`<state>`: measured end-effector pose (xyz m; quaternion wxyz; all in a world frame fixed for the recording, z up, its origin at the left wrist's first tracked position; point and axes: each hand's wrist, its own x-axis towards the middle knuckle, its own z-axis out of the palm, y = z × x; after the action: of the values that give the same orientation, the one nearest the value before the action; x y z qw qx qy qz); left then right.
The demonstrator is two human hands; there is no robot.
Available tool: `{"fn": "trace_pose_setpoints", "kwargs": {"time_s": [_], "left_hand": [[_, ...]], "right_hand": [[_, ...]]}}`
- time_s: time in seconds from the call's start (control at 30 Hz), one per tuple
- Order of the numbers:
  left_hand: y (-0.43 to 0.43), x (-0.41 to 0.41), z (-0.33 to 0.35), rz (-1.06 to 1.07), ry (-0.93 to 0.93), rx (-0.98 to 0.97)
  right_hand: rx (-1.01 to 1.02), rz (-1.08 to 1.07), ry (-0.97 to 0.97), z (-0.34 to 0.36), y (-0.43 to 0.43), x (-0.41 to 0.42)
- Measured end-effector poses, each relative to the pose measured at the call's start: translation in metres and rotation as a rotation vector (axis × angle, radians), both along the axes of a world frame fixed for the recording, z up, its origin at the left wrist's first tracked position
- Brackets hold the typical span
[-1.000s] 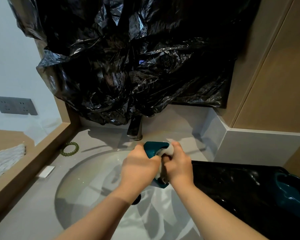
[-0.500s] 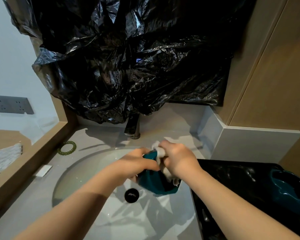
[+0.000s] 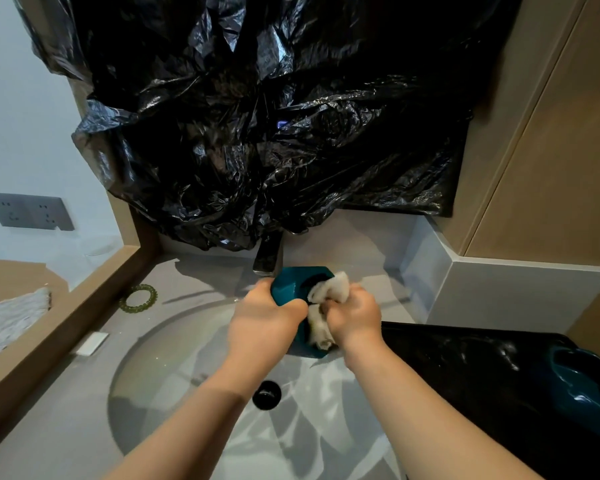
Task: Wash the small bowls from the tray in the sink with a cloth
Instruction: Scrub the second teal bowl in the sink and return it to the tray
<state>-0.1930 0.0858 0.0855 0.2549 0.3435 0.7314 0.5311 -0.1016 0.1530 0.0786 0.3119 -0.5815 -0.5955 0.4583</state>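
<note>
At frame centre, over the round white sink (image 3: 160,368), the left hand (image 3: 262,327) is gripping a small teal faceted bowl (image 3: 291,289) while the right hand (image 3: 355,318) is clutching a crumpled white cloth (image 3: 328,292) against it.

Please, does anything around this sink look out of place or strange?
Yes. Crumpled black plastic sheeting covers the wall above the sink and hangs over the tap, hiding its top. A green beaded ring lies on the counter left of the sink.
</note>
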Motion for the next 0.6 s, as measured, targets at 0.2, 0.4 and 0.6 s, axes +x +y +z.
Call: {"fn": "trace_pose_setpoints", "kwargs": {"time_s": [0.2, 0.4, 0.6], "left_hand": [[-0.008, 0.004, -0.001, -0.089, 0.242, -0.036], [-0.007, -0.006, 0.002, -0.297, 0.394, -0.282], [-0.007, -0.006, -0.006, -0.251, 0.270, -0.241]], "right_hand": [[-0.432, -0.102, 0.422, -0.010, -0.010, -0.005], [0.456, 0.288, -0.367, 0.000, -0.010, 0.008], [0.599, 0.351, -0.407, -0.006, -0.006, 0.008]]}}
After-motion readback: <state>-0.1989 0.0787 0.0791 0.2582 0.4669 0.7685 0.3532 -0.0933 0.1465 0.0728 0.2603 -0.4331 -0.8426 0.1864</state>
